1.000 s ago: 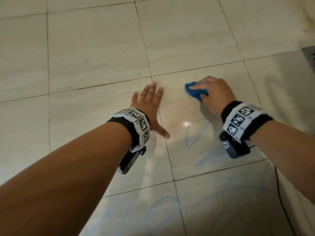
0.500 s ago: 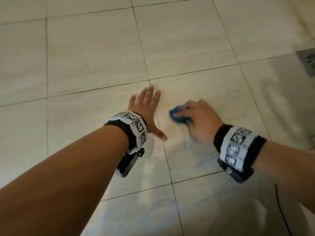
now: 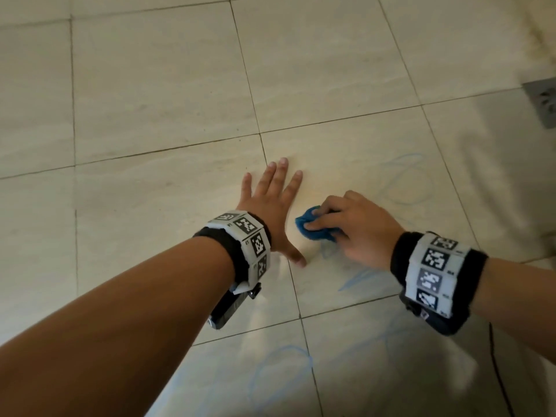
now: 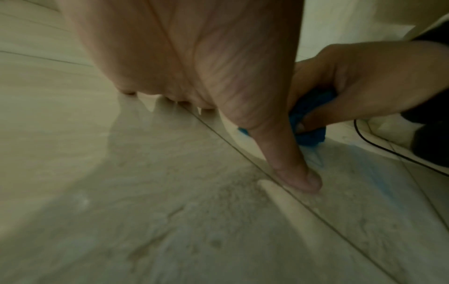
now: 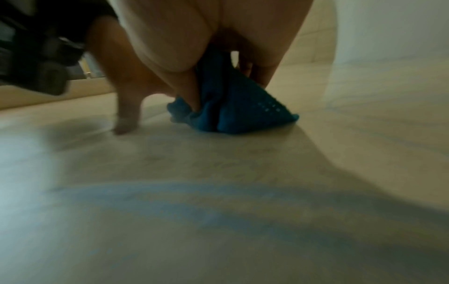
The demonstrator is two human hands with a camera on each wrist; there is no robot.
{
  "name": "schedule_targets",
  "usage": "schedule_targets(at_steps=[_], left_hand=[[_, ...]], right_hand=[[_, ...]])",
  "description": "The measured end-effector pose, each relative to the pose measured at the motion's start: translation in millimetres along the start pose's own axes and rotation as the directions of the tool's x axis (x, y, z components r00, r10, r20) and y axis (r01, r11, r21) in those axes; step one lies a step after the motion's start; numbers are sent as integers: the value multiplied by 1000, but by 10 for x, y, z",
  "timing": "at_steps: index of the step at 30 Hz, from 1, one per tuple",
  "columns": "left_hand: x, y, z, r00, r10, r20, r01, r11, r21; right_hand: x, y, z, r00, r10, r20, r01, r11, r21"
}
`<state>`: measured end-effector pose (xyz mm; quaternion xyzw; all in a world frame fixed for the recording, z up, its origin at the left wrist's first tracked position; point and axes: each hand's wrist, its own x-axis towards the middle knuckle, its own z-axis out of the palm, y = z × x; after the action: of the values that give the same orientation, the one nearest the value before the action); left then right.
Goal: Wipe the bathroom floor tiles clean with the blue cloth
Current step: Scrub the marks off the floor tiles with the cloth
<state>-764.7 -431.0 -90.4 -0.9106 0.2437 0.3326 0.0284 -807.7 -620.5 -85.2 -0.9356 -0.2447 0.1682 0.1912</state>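
Over the last second the right hand [image 3: 358,228] has dragged the crumpled blue cloth [image 3: 313,225] nearer and leftward, until it sits just beside the left hand [image 3: 272,206]. Its fingers bunch the cloth against the glossy beige floor tiles [image 3: 156,85], probably for scrubbing pressure. The left hand lies flat with fingers spread, seemingly bracing. Blue scribble marks [image 3: 361,279] remain.

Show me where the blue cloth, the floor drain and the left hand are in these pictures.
blue cloth [image 3: 313,228]: head view, on the bunched part left of the fingers.
floor drain [image 3: 543,100]: head view, on its grey grate at the right edge.
left hand [image 3: 270,200]: head view, on the back of the hand.
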Motion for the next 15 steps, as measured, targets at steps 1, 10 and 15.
schedule_targets(at_steps=[1, 10, 15], left_hand=[[-2, 3, -2, 1000, -1, 1, 1, 1000, -1], [-3, -2, 10, 1000, -2, -20, 1, 1000, -7], [-9, 8, -10, 1000, -8, -4, 8, 1000, -9]], right_hand=[[57, 89, -36, 999, 45, -26, -44, 999, 9], [-191, -142, 74, 989, -144, 27, 145, 987, -64], [119, 338, -106, 948, 260, -184, -253, 965, 61]])
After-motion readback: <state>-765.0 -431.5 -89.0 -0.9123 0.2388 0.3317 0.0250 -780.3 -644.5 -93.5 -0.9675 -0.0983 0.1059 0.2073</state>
